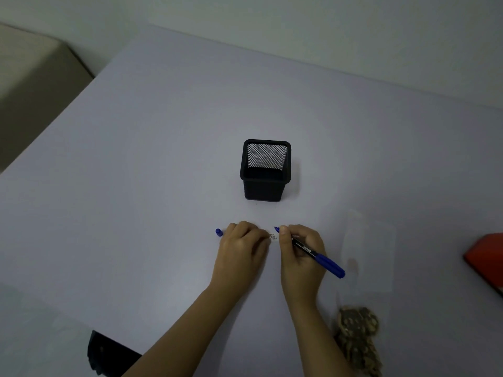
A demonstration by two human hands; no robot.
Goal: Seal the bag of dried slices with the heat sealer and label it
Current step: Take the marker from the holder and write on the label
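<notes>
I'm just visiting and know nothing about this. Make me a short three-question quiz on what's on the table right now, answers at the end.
1. True or false: the mesh cup has pens in it.
2. Which hand holds the marker? A) left hand B) right hand C) neither
3. Fill in: the marker's blue cap lies just left of the ____ hand.

Key
1. False: it looks empty.
2. B: the right hand grips it, tip by the small label, which the left hand pins to the table.
3. Left.
</notes>
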